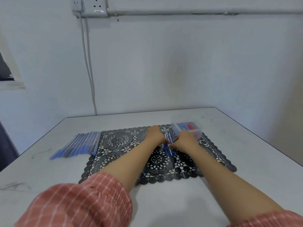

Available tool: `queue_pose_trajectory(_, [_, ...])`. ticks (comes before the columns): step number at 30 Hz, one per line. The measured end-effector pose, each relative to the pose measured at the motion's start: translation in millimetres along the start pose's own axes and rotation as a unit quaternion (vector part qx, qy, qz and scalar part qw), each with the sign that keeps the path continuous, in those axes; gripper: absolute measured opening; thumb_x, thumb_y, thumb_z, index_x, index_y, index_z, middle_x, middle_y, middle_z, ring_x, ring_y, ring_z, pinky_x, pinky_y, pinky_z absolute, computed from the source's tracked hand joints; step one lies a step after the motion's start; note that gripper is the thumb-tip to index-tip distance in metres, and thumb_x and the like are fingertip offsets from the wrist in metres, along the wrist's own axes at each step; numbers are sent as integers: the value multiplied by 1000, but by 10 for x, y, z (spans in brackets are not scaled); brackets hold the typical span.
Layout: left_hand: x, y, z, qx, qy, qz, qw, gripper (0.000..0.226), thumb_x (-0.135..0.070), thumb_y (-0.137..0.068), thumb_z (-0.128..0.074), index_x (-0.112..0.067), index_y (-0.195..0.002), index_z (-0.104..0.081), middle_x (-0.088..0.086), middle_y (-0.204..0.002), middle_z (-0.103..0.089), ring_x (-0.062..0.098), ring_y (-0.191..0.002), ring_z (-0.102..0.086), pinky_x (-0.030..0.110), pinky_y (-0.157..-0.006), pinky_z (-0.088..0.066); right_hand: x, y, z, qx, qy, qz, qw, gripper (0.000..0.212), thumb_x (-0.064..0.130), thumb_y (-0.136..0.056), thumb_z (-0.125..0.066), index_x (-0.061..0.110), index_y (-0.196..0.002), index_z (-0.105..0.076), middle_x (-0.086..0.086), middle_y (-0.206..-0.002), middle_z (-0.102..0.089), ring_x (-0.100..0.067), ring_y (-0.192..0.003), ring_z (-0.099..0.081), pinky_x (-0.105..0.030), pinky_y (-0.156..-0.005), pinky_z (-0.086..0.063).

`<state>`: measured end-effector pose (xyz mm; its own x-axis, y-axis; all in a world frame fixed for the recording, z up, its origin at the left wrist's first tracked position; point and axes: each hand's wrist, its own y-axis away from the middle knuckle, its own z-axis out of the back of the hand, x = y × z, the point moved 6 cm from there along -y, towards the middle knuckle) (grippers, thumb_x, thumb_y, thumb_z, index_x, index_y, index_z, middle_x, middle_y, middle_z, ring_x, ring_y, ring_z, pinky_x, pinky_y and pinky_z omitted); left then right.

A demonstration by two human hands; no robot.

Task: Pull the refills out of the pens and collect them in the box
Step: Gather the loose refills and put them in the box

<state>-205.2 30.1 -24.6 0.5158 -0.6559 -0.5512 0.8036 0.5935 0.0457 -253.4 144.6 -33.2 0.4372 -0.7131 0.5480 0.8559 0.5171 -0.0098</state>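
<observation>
On the near surface lies a black lace mat. On it is a bundle of blue refills, and my left hand and right hand both seem to be gripping its far end, though blur hides the fingers. A row of pens lies left. The box sits just beyond my right hand. An uneven squeeze could splay the thin refills, and some might miss the box.

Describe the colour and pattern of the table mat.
The mat is black, with lacy cut-out medallions; head view shows it.
</observation>
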Motion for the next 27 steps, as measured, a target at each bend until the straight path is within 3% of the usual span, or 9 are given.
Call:
queue_pose_trajectory(2, [17,-11,-13,0,-1,5,1000,44,-36,-64,-83,-4,-89,-65,13,-89,-67,22,-90,-65,35,-72,-52,-8,-20,-8,0,4,1,1000,29,23,-73,-75,4,-93,-66,-9,-89,-69,-20,-81,-63,-31,-76,-53])
queue_pose_trajectory(5, [26,-15,-15,0,8,15,1000,40,-35,-65,-83,-12,-62,-50,3,-65,-59,12,-59,-53,23,-48,-40,-13,-29,-8,1,7,-2,1000,27,19,-74,-74,4,-95,-67,-8,-91,-69,-19,-82,-63,-30,-74,-52])
queue_pose_trajectory(9, [4,-11,9,-10,6,19,1000,41,-33,-65,-84,-12,-71,-49,0,-63,-50,13,-65,-49,21,-41,-31,4,2,-10,-2,10,-1,1000,23,18,-75,-72,4,-92,-66,-8,-88,-68,-19,-80,-63,-29,-73,-52])
queue_pose_trajectory(13, [-2,-31,22,-22,-20,16,999,40,-23,-69,-81,-11,-66,-43,1,-68,-49,15,-70,-50,24,-50,-39,58,47,-2,-13,34,18,999,9,12,-77,-64,5,-77,-59,-5,-69,-58,-20,-70,-58,-26,-59,-45])
queue_pose_trajectory(16, [8,-52,24,-29,-44,6,999,38,-17,-72,-78,-12,-62,-42,4,-79,-59,19,-76,-55,23,-59,-41,81,59,5,-23,61,25,998,4,6,-77,-58,7,-74,-55,-4,-64,-52,-20,-65,-53,-23,-51,-38])
queue_pose_trajectory(19, [3,-37,62,-47,-68,-11,997,26,-9,-78,-68,-8,-64,-46,12,-97,-66,23,-82,-60,27,-61,-42,99,70,20,-29,90,25,995,12,3,-80,-54,7,-69,-51,-4,-64,-49,-20,-67,-51,-25,-56,-39])
queue_pose_trajectory(21, [6,-4,116,-67,-89,-24,994,4,-4,-82,-59,-2,-83,-56,14,-102,-63,27,-91,-61,33,-67,-47,116,79,21,-36,112,35,992,13,-1,-82,-50,6,-71,-51,-3,-63,-45,-21,-70,-52,-27,-59,-41])
queue_pose_trajectory(23, [26,19,161,-82,-119,-33,989,13,-2,-85,-54,-1,-98,-57,14,-105,-60,28,-96,-60,33,-71,-47,146,95,23,-44,132,52,989,11,-3,-83,-47,4,-84,-56,-4,-65,-46,-24,-75,-56,-28,-61,-42])
queue_pose_trajectory(27, [40,38,209,-80,-171,-58,980,9,2,-84,-53,-7,-88,-51,14,-105,-60,28,-94,-59,31,-66,-43,192,128,-25,-35,181,77,980,16,-5,-83,-45,6,-73,-48,-3,-61,-42,-27,-74,-54,-29,-62,-41])
